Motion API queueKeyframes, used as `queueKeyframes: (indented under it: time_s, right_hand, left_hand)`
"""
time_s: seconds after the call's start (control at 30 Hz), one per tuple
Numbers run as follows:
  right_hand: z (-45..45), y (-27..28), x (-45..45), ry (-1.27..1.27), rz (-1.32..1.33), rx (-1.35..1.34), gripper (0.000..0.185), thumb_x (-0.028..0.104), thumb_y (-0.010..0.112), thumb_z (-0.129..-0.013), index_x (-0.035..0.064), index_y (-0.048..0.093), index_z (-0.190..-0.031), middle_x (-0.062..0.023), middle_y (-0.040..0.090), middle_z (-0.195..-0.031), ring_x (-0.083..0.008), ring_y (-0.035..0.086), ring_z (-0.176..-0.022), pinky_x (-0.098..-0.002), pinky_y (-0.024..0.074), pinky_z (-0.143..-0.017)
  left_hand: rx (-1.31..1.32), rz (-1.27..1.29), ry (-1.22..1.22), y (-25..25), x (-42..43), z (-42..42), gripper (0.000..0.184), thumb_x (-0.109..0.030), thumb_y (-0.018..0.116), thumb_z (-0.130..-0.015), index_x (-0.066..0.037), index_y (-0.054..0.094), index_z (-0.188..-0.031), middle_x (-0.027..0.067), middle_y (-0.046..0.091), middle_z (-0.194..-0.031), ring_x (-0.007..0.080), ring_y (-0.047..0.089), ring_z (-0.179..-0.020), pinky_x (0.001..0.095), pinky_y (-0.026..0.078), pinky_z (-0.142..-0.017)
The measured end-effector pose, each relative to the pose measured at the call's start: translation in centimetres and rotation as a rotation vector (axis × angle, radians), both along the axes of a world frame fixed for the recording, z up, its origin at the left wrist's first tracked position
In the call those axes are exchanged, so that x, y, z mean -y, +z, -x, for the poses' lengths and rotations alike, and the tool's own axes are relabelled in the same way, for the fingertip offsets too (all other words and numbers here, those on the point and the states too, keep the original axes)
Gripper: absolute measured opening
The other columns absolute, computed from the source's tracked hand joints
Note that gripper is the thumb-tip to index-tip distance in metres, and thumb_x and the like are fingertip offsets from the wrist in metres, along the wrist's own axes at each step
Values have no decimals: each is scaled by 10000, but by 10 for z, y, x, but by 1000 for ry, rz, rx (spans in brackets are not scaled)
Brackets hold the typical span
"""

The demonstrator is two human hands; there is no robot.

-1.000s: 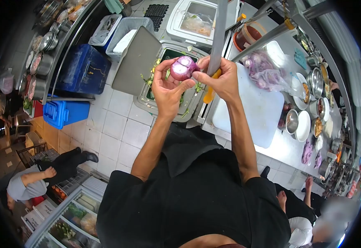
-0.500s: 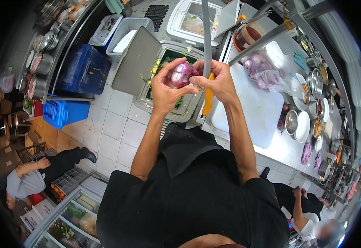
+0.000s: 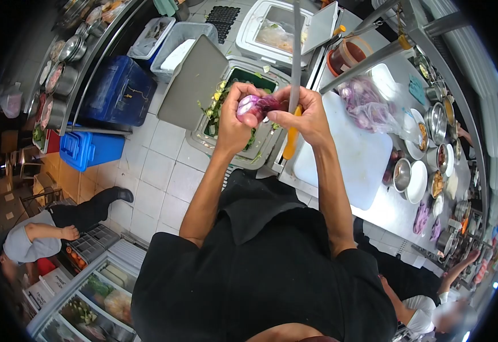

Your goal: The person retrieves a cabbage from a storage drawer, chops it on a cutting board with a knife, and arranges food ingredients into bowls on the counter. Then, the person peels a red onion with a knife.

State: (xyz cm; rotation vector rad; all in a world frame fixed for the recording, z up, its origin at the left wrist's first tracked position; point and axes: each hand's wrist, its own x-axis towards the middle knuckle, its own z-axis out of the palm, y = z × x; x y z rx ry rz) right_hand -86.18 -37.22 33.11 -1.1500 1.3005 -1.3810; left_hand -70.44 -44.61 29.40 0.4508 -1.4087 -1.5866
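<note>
Fingers of my left hand (image 3: 235, 122) are wrapped around a purple onion (image 3: 250, 108), whose cut pale face shows. My right hand (image 3: 305, 114) touches the onion's right side, where dark skin hangs loose, and also grips a knife with a yellow handle (image 3: 292, 137). The knife's long blade (image 3: 296, 51) points away from me. Below the hands stands an open grey bin (image 3: 200, 142) holding green and yellow scraps (image 3: 217, 108).
A white cutting board (image 3: 340, 154) lies on the steel table at right, near a bag of purple onions (image 3: 369, 105) and several bowls (image 3: 402, 175). Blue bins (image 3: 120, 94) stand at left. Co-workers are at lower left (image 3: 29, 236) and lower right (image 3: 417, 308).
My left hand has closed more around the onion, which has turned, and loose dark skin now shows at its right side. The co-workers' arms have moved.
</note>
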Motion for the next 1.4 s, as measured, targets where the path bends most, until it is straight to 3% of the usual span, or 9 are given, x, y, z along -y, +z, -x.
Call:
queueKeyframes:
  time_s: [0.07, 0.13, 0.33, 0.63, 0.77, 0.97, 1.1, 1.3, 1.4]
  right_hand:
    - [-6, 10, 0, -3, -20, 41, 237, 69, 818, -712, -1, 673, -887, -11, 666, -804, -59, 590, -727, -219, 487, -664]
    - [-9, 11, 1, -9, -38, 82, 250, 88, 829, -712, 1, 675, -888, -10, 665, -800, -54, 587, -713, -214, 481, -648]
    - [-12, -6, 5, -22, -73, 101, 240, 60, 807, -698, -13, 668, -880, -3, 656, -770, -53, 588, -708, -213, 481, -653]
    - [-32, 5, 6, -86, 99, -85, 309, 116, 840, -682, 3, 660, -906, -21, 679, -821, -87, 617, -759, -254, 507, -743]
    - [-35, -5, 15, -196, 15, -251, 312, 178, 857, -700, 14, 662, -880, -18, 658, -779, -91, 602, -724, -252, 489, -678]
    - [-15, -23, 17, -6, 27, 57, 132, 6, 702, -778, 6, 596, -857, -15, 588, -693, -64, 524, -556, -195, 399, -506]
    - [-26, -23, 18, 7, -20, 93, 109, -3, 689, -784, 3, 593, -837, -27, 578, -670, -68, 518, -535, -210, 401, -489]
    - [-29, -32, 12, -109, 59, -145, 130, 65, 731, -782, 30, 608, -764, 11, 566, -617, -52, 495, -505, -209, 357, -459]
    - [-28, -41, 11, -81, 14, -152, 130, 72, 737, -775, 22, 621, -802, 6, 605, -709, -51, 538, -636, -218, 425, -571]
  left_hand:
    - [36, -17, 28, 2, -2, 0, 754, -676, 756, -652, -20, 568, -971, 36, 552, -945, 105, 542, -846, 259, 462, -745]
    - [167, 96, 82, 5, -2, 0, 820, -806, 504, -766, -7, 583, -933, 30, 575, -836, 98, 540, -748, 249, 445, -672]
    - [230, 227, 212, -5, 6, 3, 931, -845, 215, -827, 1, 596, -906, 19, 566, -713, 103, 529, -650, 247, 424, -590]
    - [139, 27, 237, -8, 8, -1, 745, -681, 254, -953, -4, 561, -1013, 64, 564, -812, 120, 562, -692, 276, 477, -656]
    - [354, 243, 330, 2, 1, -7, 247, -175, 362, -1018, -36, 555, -1088, 70, 573, -970, 143, 592, -860, 295, 479, -818]
    - [224, -241, -168, 4, 9, -29, 277, -331, 544, -975, -58, 550, -1015, 44, 557, -899, 85, 572, -654, 224, 481, -481]
    - [223, -418, -333, 12, 21, -39, 221, -293, 585, -955, -73, 573, -979, 16, 582, -790, 86, 566, -554, 223, 455, -410]
    - [272, -198, -60, -24, 19, -21, 217, -236, 525, -960, -73, 667, -951, 42, 628, -792, 95, 582, -588, 228, 445, -421]
    - [148, -429, -88, -18, 15, -13, 266, -237, 481, -981, -38, 647, -1040, 54, 644, -897, 104, 619, -734, 226, 487, -524]
